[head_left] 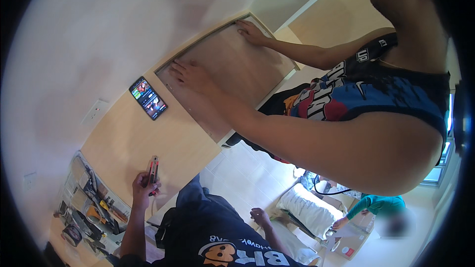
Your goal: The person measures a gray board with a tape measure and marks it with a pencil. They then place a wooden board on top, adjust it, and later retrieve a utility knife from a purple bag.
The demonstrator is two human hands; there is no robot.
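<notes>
My left hand [143, 186] is wrapped round a red and black utility knife [154, 169], held over the pale wooden countertop [123, 141]. The knife's tip points away from me. My right hand [260, 216] hangs off the counter by my dark shirt, fingers curled in, with nothing visible in it. Across from me a person in a sleeveless jersey presses one hand [190, 75] and the other hand [252, 33] on a greyish, film-like panel [232, 64] framed by the counter. A smartphone [148, 98] with a lit screen lies between that panel and the wall.
Several hand tools [94, 207] lie on printed sheets at the left. A wall socket [95, 111] sits above the counter. Below, on the tiled floor [242, 163], are a white wrapped bundle [309, 207] and a cardboard box [354, 242], beside a person in a green top [381, 204].
</notes>
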